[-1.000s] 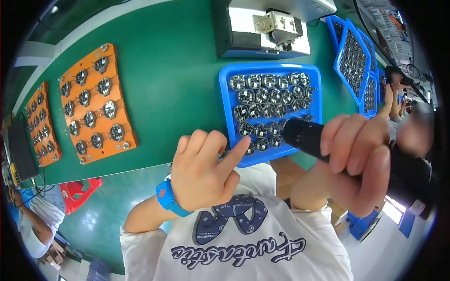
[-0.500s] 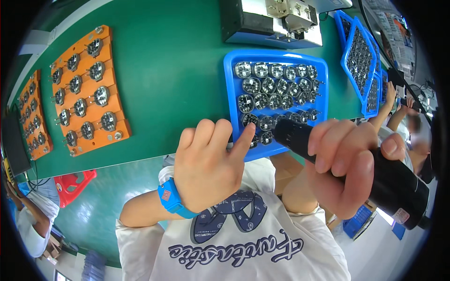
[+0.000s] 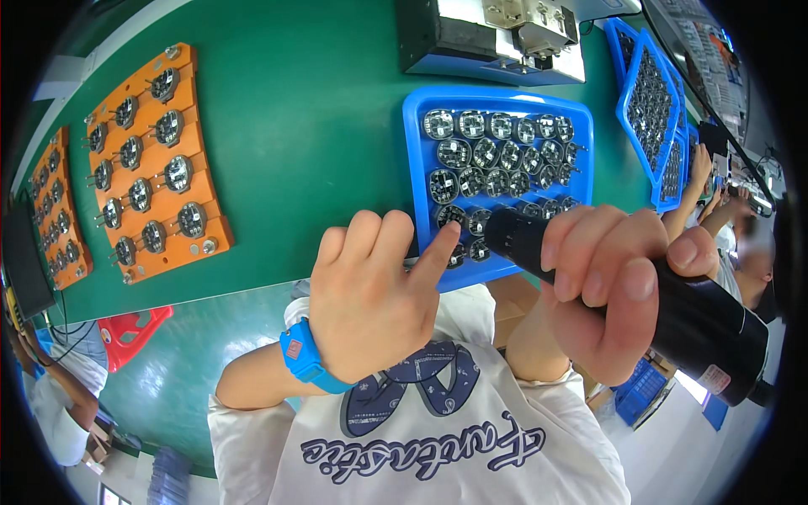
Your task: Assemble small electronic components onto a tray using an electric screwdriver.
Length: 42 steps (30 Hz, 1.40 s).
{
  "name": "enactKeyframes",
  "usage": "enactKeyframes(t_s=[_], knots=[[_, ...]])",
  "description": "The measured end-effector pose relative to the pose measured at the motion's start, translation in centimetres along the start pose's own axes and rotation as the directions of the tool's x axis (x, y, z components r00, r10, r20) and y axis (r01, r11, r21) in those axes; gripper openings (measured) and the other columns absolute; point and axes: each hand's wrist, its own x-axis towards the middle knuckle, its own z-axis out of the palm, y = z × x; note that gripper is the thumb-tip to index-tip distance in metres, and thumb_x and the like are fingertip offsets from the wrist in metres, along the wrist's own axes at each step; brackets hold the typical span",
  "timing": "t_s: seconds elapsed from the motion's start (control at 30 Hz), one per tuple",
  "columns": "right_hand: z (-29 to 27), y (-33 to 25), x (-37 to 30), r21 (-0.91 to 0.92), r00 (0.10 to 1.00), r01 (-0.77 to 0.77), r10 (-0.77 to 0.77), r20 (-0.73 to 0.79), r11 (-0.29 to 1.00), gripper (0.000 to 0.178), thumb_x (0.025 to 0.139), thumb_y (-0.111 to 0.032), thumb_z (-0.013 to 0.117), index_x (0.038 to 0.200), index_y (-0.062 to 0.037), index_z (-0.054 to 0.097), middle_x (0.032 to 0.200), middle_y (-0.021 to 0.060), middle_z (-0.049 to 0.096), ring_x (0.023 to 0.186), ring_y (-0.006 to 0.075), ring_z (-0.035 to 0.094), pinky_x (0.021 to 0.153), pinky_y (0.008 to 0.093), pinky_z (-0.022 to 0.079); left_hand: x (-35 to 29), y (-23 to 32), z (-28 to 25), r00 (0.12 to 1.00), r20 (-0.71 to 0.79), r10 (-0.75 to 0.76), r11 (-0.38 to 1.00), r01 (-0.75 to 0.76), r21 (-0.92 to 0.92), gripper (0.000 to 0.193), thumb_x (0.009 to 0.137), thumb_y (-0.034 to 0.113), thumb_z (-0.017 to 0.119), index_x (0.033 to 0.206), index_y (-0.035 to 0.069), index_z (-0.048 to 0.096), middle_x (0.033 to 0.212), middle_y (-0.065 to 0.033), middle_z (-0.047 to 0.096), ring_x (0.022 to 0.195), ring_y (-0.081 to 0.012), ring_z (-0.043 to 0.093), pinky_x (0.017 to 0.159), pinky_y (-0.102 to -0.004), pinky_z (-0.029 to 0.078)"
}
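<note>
My right hand [image 3: 610, 290] is wrapped round a black electric screwdriver [image 3: 707, 332]. The tool lies slanted, its narrower nose over the lower rows of a blue tray [image 3: 585, 181]. Several round electronic modules [image 3: 484, 151] with small parts on top and thin leads stand in rows there. My left hand [image 3: 374, 295] comes in at the tray's lower left corner, its index finger stretched out and its other fingers bent. That fingertip rests on or just over a module [image 3: 450, 216] left of the screwdriver's nose. The driver's tip and my left thumb are hidden.
On the left of the green table [image 3: 286, 135] lie two orange fixture boards [image 3: 202, 202] bearing similar modules. A black-and-silver machine [image 3: 497, 50] stands behind the tray. More blue trays [image 3: 627, 109] are stacked at the far right, near another person's arms [image 3: 699, 177]. A red stool [image 3: 126, 337] stands lower left.
My right hand and the screwdriver have shifted slightly up and to the left. My left index finger stays at the same module. The view has moved a little.
</note>
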Motion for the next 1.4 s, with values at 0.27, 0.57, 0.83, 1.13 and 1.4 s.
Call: enactKeyframes(t_s=[0.27, 0.57, 0.83, 1.13, 1.4], knots=[[-0.1, 0.2, -0.2, 0.027, 1.0, -0.003, 0.003, -0.009, 1.0, 0.029, 0.106, -0.01, 0.052, 0.133, -0.0137, 0.043, 0.078, 0.0054, 0.053, 0.061, 0.0169, 0.054, 0.059, 0.0396, 0.047, 0.0, -0.1, -0.2, 1.0, 0.029, -0.008, 1.0, 0.008, -0.026, 0.065, 0.065, 0.006, 0.068, 0.129, 0.014, 0.076, 0.085, -0.0045, 0.045, 0.077, -0.0234, 0.047, 0.067, -0.0392, 0.033], [1.0, 0.7, -0.3, -0.037, 0.998, 0.048, -0.049, -0.029, 0.998, 0.023, 0.104, -0.007, 0.055, 0.122, -0.0128, 0.042, 0.074, 0.0064, 0.052, 0.058, 0.0189, 0.054, 0.056, 0.0403, 0.047, 0.5, -0.5, 0.1, 1.0, 0.008, 0.026, 0.984, -0.024, -0.176, 0.062, 0.065, -0.001, 0.066, 0.126, 0.005, 0.076, 0.083, -0.008, 0.05, 0.074, -0.0266, 0.05, 0.062, -0.0389, 0.046], [1.1, 1.2, -0.4, 0.04, 0.989, 0.085, -0.08, -0.126, 0.996, 0.021, 0.102, -0.005, 0.055, 0.118, -0.011, 0.043, 0.072, 0.0053, 0.053, 0.054, 0.0176, 0.052, 0.056, 0.0386, 0.048, 0.6, -0.2, -0.1, 0.999, -0.005, 0.033, 0.987, -0.033, -0.158, 0.06, 0.066, -0.001, 0.066, 0.125, 0.004, 0.076, 0.083, -0.0082, 0.05, 0.075, -0.0267, 0.051, 0.062, -0.0391, 0.048], [-7.6, -2.0, 5.5, 0.125, 0.977, 0.151, -0.167, 0.132, 0.981, 0.029, 0.103, -0.014, 0.047, 0.131, -0.0118, 0.052, 0.078, 0.001, 0.049, 0.065, 0.0152, 0.051, 0.068, 0.0375, 0.045, 1.0, -1.2, -0.9, 0.998, 0.055, 0.007, 0.973, 0.006, -0.229, 0.048, 0.073, 0.003, 0.071, 0.119, 0.012, 0.079, 0.083, -0.0046, 0.053, 0.076, -0.024, 0.054, 0.064, -0.0375, 0.05], [-7.2, 1.6, 12.2, -0.119, 0.943, 0.314, -0.295, 0.153, 0.942, 0.017, 0.098, -0.013, 0.048, 0.114, -0.0091, 0.054, 0.078, 0.0015, 0.046, 0.065, 0.0158, 0.048, 0.069, 0.038, 0.043, 0.6, -3.1, -1.4, 0.999, 0.029, 0.045, 0.914, -0.029, -0.405, 0.055, 0.072, -0.006, 0.066, 0.121, 0.013, 0.08, 0.085, -0.0063, 0.064, 0.072, -0.024, 0.058, 0.065, -0.0356, 0.052]])
